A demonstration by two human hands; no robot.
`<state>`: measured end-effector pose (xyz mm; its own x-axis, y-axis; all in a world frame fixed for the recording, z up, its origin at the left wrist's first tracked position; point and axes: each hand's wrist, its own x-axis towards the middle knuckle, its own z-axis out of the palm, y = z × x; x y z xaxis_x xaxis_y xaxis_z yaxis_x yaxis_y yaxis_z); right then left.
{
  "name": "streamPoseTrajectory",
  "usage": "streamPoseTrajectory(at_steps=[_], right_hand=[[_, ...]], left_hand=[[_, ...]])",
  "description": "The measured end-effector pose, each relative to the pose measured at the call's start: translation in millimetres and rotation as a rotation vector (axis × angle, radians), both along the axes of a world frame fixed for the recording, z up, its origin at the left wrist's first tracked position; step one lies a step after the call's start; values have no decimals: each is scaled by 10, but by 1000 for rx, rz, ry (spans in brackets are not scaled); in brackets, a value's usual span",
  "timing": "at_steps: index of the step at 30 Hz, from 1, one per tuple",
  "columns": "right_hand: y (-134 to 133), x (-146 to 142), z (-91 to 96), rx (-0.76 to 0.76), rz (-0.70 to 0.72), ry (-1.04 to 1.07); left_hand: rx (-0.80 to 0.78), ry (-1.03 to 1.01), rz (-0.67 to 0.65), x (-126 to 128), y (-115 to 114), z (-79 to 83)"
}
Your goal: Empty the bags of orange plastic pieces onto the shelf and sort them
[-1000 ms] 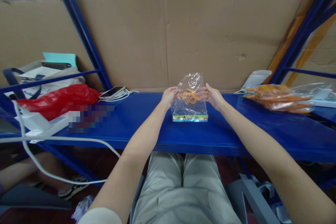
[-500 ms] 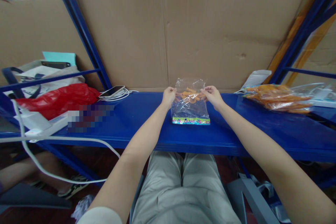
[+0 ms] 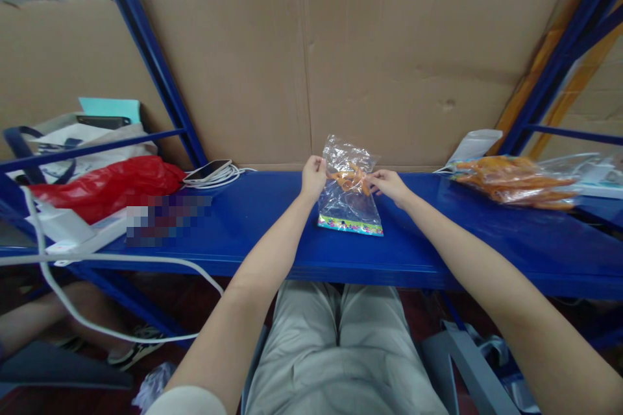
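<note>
A clear plastic bag (image 3: 348, 204) with a colourful printed strip along its near edge lies on the blue table in front of me. Orange pieces (image 3: 349, 181) show through its upper half; their exact kind is unclear. My left hand (image 3: 314, 175) pinches the bag's left side near the top. On the other side, my right hand (image 3: 388, 185) has its fingers at the bag's right edge, beside the orange pieces. Its fingertips look pressed together against the plastic.
Several filled bags of orange pieces (image 3: 511, 181) are stacked at the right. At the left lie a red plastic bag (image 3: 117, 185), a phone (image 3: 209, 170) with white cable, and a power strip (image 3: 104, 230). A cardboard wall (image 3: 389, 65) stands behind the blue table (image 3: 263, 220).
My right hand has shifted left and slightly down along the bag. The bag has narrowed and tilted, its top leaning left, and the orange pieces have bunched together.
</note>
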<state>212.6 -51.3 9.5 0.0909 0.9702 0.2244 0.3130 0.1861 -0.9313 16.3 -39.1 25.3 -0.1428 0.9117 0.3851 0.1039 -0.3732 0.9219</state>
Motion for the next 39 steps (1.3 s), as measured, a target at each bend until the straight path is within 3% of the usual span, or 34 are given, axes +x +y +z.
streamPoseTrajectory(at_steps=[13,18,22,25,32,39], right_hand=[[-51,-51,28,14,-65,-48],[-23,-24,57,7,-136,166],[-65,-39,128,-44,-54,415],[-100,-37,162,-68,-20,507],[-97,28,126,-88,-12,497],[-120,3,156,-68,-140,521]], left_hand=[[-2,9,52,20,62,-64],[-37,68,213,-111,269,-156],[-43,127,296,-205,393,-196],[-90,140,265,-192,352,-169],[-198,140,36,-51,95,-63],[-202,135,71,-21,60,-47]])
